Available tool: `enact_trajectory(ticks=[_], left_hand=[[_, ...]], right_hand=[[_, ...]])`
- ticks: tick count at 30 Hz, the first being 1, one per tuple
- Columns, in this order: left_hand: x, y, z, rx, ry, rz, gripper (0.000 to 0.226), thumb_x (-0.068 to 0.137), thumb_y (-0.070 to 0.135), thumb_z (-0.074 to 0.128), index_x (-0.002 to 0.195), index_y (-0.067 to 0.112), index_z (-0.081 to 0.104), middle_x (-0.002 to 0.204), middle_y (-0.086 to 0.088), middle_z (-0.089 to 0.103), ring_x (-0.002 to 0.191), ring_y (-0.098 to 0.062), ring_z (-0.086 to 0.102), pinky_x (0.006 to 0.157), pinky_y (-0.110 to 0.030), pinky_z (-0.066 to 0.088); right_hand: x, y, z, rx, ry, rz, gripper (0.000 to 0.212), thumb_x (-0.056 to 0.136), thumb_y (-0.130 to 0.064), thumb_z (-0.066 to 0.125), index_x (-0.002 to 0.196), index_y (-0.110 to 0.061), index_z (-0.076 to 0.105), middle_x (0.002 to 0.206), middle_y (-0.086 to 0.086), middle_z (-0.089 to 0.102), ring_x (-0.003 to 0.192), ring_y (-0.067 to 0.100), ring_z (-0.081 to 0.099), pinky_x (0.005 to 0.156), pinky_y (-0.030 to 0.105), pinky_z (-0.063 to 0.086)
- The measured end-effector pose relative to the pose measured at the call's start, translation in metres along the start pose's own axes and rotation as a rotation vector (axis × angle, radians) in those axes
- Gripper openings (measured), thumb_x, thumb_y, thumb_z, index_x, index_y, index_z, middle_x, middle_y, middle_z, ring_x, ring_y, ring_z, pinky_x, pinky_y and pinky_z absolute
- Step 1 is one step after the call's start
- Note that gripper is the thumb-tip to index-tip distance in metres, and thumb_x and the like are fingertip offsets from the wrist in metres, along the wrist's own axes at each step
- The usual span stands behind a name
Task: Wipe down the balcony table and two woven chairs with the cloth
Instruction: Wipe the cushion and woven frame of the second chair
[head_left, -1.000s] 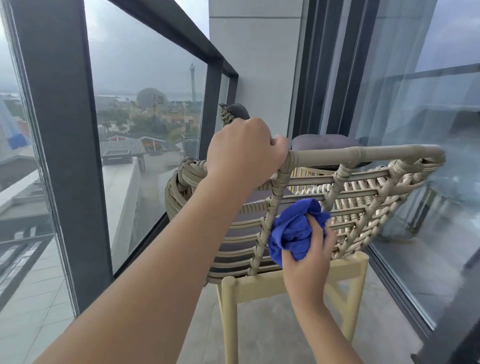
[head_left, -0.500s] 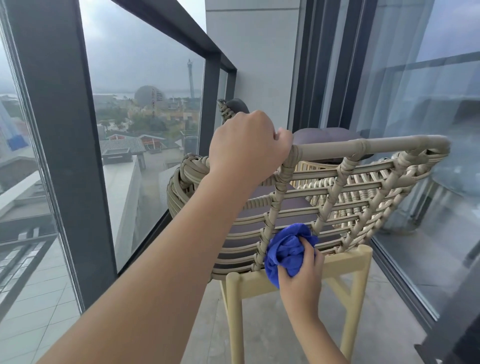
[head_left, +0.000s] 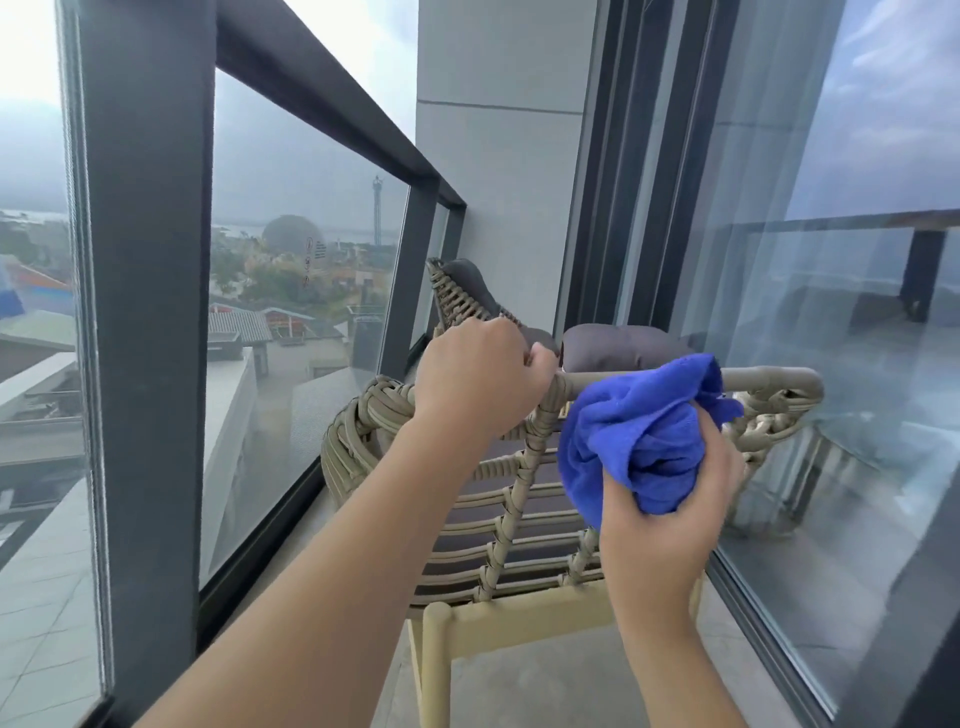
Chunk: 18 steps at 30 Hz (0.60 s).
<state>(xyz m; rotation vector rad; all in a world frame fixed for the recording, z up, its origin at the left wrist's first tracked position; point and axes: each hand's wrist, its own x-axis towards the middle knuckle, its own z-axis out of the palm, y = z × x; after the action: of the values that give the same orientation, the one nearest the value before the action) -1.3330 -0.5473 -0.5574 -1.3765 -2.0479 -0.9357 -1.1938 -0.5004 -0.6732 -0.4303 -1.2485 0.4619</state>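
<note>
Two glass walls (head_left: 301, 322) flank woven chair (head_left: 519, 499).

Left hand (head_left: 475, 376) grips the chair (head_left: 519, 499) rail — right hand (head_left: 670, 499) presses cloth (head_left: 639, 431) (bunched) there.

Both bare forearms reach forward. The left hand (head_left: 475, 376), knuckles up, curls over the chair's top rail (head_left: 769, 378); at its four o'clock, the right hand (head_left: 670, 512) grips a bunched blue cloth (head_left: 636, 436) against the rail.

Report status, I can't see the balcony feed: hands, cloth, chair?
Left hand grips the beige woven chair's top rail. Right hand holds the bunched blue microfibre cloth against that rail. Nothing blocking.
</note>
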Motion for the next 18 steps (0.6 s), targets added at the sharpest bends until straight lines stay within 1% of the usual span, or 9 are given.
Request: enact_trajectory(ticks=[2, 3, 6, 8, 12, 14, 15, 17, 18], left_hand=[[0.0, 0.001, -0.001, 0.017, -0.004, -0.003, 0.047, 0.093, 0.038, 0.048, 0.053, 0.014, 0.043, 0.052, -0.002, 0.04, 0.049, -0.016, 0.035, 0.048, -0.03, 0.025], [0.0, 0.001, -0.002, 0.022, -0.002, -0.004, 0.047, 0.093, 0.037, 0.048, 0.052, 0.014, 0.042, 0.052, -0.002, 0.039, 0.049, -0.016, 0.034, 0.047, -0.03, 0.025], [0.001, 0.001, -0.002, 0.037, 0.007, 0.002, 0.049, 0.093, 0.037, 0.048, 0.051, 0.015, 0.04, 0.05, -0.001, 0.037, 0.048, -0.016, 0.033, 0.047, -0.03, 0.026], [0.002, 0.002, -0.002, 0.046, 0.015, 0.002, 0.049, 0.094, 0.038, 0.048, 0.051, 0.015, 0.04, 0.051, -0.001, 0.037, 0.048, -0.016, 0.032, 0.048, -0.03, 0.026], [0.001, 0.003, -0.003, 0.045, 0.038, -0.006, 0.046, 0.093, 0.037, 0.048, 0.054, 0.014, 0.043, 0.052, -0.001, 0.037, 0.049, -0.015, 0.032, 0.047, -0.03, 0.022], [0.001, 0.003, -0.003, 0.033, 0.036, 0.002, 0.046, 0.093, 0.036, 0.048, 0.053, 0.016, 0.039, 0.053, 0.0, 0.035, 0.049, -0.014, 0.032, 0.047, -0.029, 0.023], [0.001, 0.002, -0.003, 0.029, 0.033, 0.006, 0.046, 0.093, 0.036, 0.048, 0.053, 0.017, 0.038, 0.052, 0.001, 0.034, 0.049, -0.014, 0.032, 0.047, -0.029, 0.023], [0.001, 0.002, -0.002, 0.023, 0.033, 0.006, 0.047, 0.094, 0.036, 0.048, 0.052, 0.017, 0.037, 0.052, 0.001, 0.034, 0.049, -0.015, 0.032, 0.047, -0.029, 0.024], [0.001, 0.002, -0.002, 0.023, 0.034, 0.004, 0.046, 0.094, 0.036, 0.048, 0.053, 0.017, 0.038, 0.052, 0.001, 0.035, 0.049, -0.014, 0.033, 0.047, -0.029, 0.024]], right_hand=[[0.021, -0.01, 0.004, 0.003, 0.013, -0.038, 0.058, 0.085, -0.014, 0.076, 0.139, -0.008, 0.055, 0.132, 0.008, 0.054, 0.129, 0.026, 0.052, 0.111, 0.033, 0.04], [0.029, -0.012, 0.007, 0.007, 0.01, -0.033, 0.058, 0.086, -0.014, 0.077, 0.139, -0.009, 0.054, 0.131, 0.006, 0.054, 0.128, 0.023, 0.052, 0.11, 0.031, 0.041], [0.039, -0.012, 0.017, -0.035, -0.036, -0.002, 0.059, 0.086, -0.007, 0.08, 0.139, -0.009, 0.056, 0.131, 0.011, 0.055, 0.126, -0.001, 0.049, 0.105, 0.012, 0.036], [0.034, -0.007, 0.019, -0.082, -0.039, -0.031, 0.056, 0.086, -0.008, 0.08, 0.137, -0.003, 0.057, 0.129, 0.018, 0.056, 0.12, -0.013, 0.045, 0.101, 0.004, 0.032], [0.014, 0.012, 0.016, -0.145, -0.039, -0.054, 0.057, 0.082, -0.006, 0.076, 0.135, 0.003, 0.057, 0.129, 0.025, 0.054, 0.12, -0.015, 0.042, 0.101, 0.002, 0.029], [-0.001, 0.029, 0.014, -0.192, -0.074, 0.004, 0.059, 0.082, 0.002, 0.079, 0.137, -0.002, 0.057, 0.131, 0.017, 0.052, 0.119, -0.021, 0.04, 0.098, -0.001, 0.029], [-0.009, 0.038, 0.013, -0.215, -0.105, 0.042, 0.063, 0.081, 0.003, 0.08, 0.138, -0.007, 0.056, 0.133, 0.01, 0.049, 0.117, -0.019, 0.042, 0.094, -0.003, 0.03], [-0.027, 0.053, 0.012, -0.247, -0.173, 0.1, 0.068, 0.08, 0.002, 0.081, 0.14, -0.015, 0.056, 0.133, -0.002, 0.042, 0.112, -0.009, 0.045, 0.09, -0.004, 0.031], [-0.035, 0.061, 0.012, -0.257, -0.19, 0.118, 0.068, 0.079, 0.002, 0.081, 0.14, -0.015, 0.056, 0.133, -0.004, 0.04, 0.112, -0.003, 0.044, 0.089, -0.005, 0.03]])
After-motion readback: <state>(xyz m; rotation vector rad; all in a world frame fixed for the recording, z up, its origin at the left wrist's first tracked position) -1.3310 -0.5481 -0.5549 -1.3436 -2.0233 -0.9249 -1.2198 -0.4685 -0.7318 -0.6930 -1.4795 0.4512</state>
